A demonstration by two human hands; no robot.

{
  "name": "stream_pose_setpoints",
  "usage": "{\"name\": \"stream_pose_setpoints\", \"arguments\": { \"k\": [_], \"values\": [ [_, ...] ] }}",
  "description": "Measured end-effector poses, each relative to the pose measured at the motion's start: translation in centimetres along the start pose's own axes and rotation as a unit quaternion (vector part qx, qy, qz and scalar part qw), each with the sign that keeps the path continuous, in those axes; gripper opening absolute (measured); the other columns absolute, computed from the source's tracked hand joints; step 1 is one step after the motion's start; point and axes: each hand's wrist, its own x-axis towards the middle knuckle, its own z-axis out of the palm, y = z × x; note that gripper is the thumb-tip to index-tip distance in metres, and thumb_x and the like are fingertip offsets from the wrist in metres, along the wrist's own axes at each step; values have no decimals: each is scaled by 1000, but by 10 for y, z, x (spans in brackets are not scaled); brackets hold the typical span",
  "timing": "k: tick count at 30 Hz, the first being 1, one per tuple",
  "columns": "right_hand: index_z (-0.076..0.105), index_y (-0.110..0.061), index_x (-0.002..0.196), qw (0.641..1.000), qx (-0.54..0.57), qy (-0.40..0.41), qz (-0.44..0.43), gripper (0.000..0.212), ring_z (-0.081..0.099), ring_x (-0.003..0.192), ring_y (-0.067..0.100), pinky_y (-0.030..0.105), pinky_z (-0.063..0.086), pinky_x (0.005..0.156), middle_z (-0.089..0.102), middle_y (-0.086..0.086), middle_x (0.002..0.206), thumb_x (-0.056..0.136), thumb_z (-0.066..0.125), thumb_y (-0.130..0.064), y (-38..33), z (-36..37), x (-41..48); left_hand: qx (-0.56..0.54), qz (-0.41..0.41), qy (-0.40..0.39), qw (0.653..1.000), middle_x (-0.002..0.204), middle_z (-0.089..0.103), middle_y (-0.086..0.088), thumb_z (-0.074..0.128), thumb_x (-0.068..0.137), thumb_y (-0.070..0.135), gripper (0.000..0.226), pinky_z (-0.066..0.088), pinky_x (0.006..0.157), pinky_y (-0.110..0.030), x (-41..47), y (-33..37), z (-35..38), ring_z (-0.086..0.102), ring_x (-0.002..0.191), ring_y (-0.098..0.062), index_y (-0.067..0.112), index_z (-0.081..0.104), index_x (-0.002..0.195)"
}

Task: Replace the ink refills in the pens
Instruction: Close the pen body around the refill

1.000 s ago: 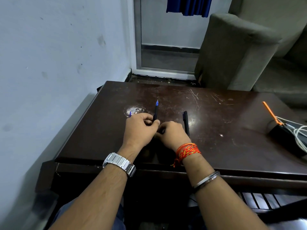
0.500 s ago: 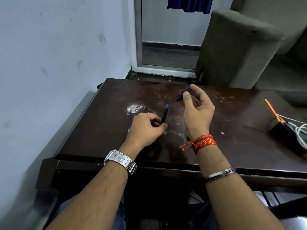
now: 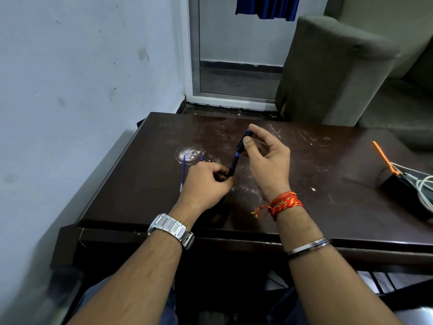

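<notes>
1. One view only: a head-worn wide-angle camera, looking forward and steeply down from above the person's lap.
2. Both forearms enter from the bottom edge; the left hand (image 3: 206, 184) and right hand (image 3: 267, 158) sit near frame centre, close to the lens.
3. The dark table (image 3: 328, 207) fills the middle band, its near edge running across the lower third.
4. The wall (image 3: 70, 90) bounds the left side; a doorway (image 3: 234, 55) lies straight ahead at top; a grey sofa (image 3: 339, 71) occupies the upper right.
5. Straight edges bow toward the frame borders.
</notes>
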Motion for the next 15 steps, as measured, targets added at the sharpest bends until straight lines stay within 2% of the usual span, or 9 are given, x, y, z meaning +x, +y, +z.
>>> {"name": "stream_pose_setpoints", "arguments": {
  "k": [3,5,10,13,15],
  "values": [
    [72,-28,114,998,-43,-45,15,27,72,92,13,39,61,87,75,-6,95,91,68,-14,1,1,-2,-4,4,7,1000,65,71,24,81,74,29,8,56,62,-19,0,0,-1,67,62,7,31,79,82],
    [71,-30,115,995,-60,-71,27,28,72,89,19,45,60,86,74,0,90,90,69,-16,0,2,-4,-11,8,20,1000,65,72,22,81,74,30,10,55,62,-19,-1,1,0,67,63,6,29,80,84],
    [52,-44,131,975,-125,-178,40,57,66,72,19,46,60,79,75,10,81,82,77,-27,5,1,-8,-30,29,67,997,65,72,16,77,76,29,7,53,55,-23,-4,3,-3,68,62,0,27,79,83],
    [43,-46,135,968,-109,-206,94,67,70,68,31,52,61,75,74,11,78,82,78,-25,8,1,-7,-37,20,83,996,65,73,16,78,77,20,11,51,55,-14,-4,3,-2,67,62,5,27,80,84],
    [40,-44,137,963,-76,-223,133,74,71,62,29,52,63,72,73,6,71,80,80,-18,8,1,-7,-48,5,98,994,68,73,10,79,72,9,22,49,56,-8,-3,3,0,68,61,3,28,77,83]
  ]
}}
